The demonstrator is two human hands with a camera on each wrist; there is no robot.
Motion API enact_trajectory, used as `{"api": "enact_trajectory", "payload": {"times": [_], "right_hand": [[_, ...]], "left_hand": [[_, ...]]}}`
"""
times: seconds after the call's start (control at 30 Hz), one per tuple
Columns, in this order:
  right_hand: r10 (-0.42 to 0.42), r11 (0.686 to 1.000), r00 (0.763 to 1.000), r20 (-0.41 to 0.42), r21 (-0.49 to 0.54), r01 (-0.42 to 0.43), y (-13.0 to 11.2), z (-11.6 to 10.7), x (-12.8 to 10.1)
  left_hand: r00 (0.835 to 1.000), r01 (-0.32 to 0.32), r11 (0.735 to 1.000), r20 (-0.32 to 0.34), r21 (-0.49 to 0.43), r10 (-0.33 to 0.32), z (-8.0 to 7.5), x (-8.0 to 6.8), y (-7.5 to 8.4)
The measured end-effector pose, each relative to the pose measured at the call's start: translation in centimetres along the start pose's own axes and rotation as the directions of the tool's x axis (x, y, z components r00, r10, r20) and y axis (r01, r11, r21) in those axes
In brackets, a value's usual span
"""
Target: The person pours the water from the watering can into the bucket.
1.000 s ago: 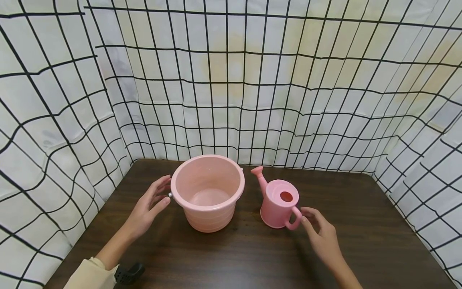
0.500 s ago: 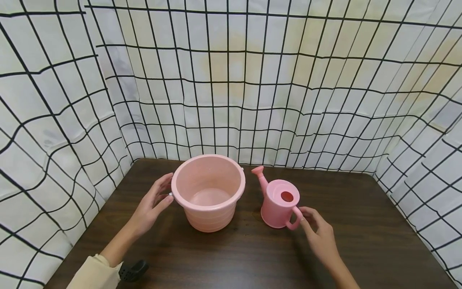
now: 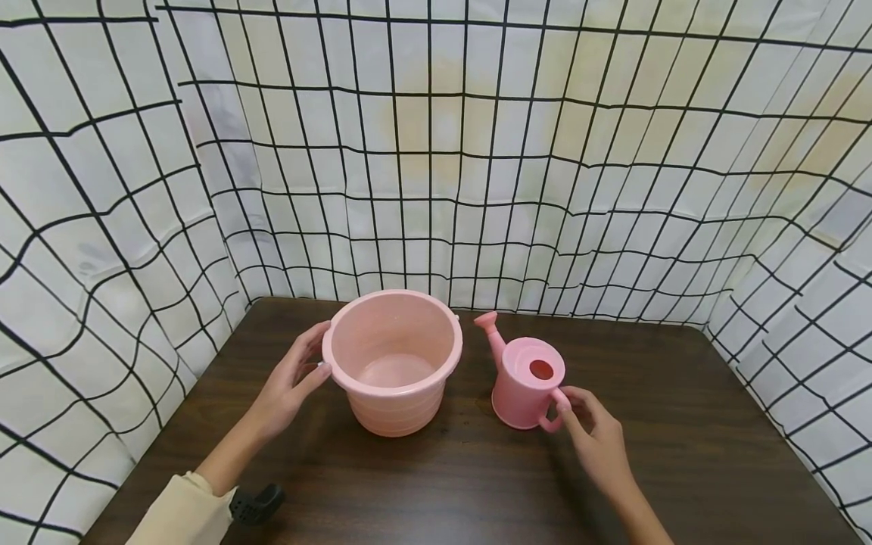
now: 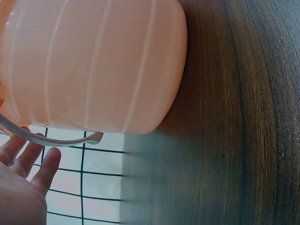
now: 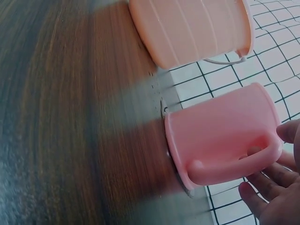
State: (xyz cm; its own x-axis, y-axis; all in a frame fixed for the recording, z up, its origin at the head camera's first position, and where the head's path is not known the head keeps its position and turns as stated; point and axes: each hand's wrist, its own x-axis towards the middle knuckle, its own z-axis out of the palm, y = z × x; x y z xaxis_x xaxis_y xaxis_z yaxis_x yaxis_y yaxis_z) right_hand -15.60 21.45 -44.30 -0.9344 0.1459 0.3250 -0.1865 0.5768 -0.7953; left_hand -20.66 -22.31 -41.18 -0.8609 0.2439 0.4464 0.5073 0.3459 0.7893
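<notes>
watering can (image 3: 527,386) upright, spout up-left toward bucket (image 3: 393,359) | right hand (image 3: 596,439) fingers curling at handle, left hand (image 3: 289,386) open

My left hand (image 3: 289,386) reaches forward from the table's near left corner, arm stretched out in a cream sleeve (image 3: 180,515) with a dark strap at the wrist. Its fingers are straight and loosely spread, the thumb pointing right, gripping nothing. In the left wrist view the fingertips (image 4: 47,164) lie extended side by side. My right hand (image 3: 596,435) comes in from the near right edge on a bare forearm, palm turned left. Its fingers (image 5: 262,183) are gently curved and parted from the thumb, not closed round anything.
</notes>
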Motion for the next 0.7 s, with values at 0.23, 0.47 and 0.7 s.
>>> {"api": "enact_trajectory", "payload": {"times": [0.23, 0.47, 0.7], "right_hand": [[0.015, 1.0, 1.0, -0.005, 0.001, -0.015, 0.1, 0.32, 0.1], [0.043, 0.999, 0.999, -0.01, 0.006, -0.043, 0.18, 0.51, 0.12], [0.069, 0.998, 0.997, -0.025, 0.001, -0.069, 0.24, 0.69, 0.13]], "left_hand": [[1.0, 0.015, 1.0, 0.007, 0.003, -0.015, 0.08, 0.22, -0.1], [1.0, -0.005, 1.0, 0.01, -0.023, 0.005, 0.18, 0.5, -0.25], [1.0, -0.022, 0.999, 0.007, -0.048, 0.022, 0.35, 0.69, -0.29]]}}
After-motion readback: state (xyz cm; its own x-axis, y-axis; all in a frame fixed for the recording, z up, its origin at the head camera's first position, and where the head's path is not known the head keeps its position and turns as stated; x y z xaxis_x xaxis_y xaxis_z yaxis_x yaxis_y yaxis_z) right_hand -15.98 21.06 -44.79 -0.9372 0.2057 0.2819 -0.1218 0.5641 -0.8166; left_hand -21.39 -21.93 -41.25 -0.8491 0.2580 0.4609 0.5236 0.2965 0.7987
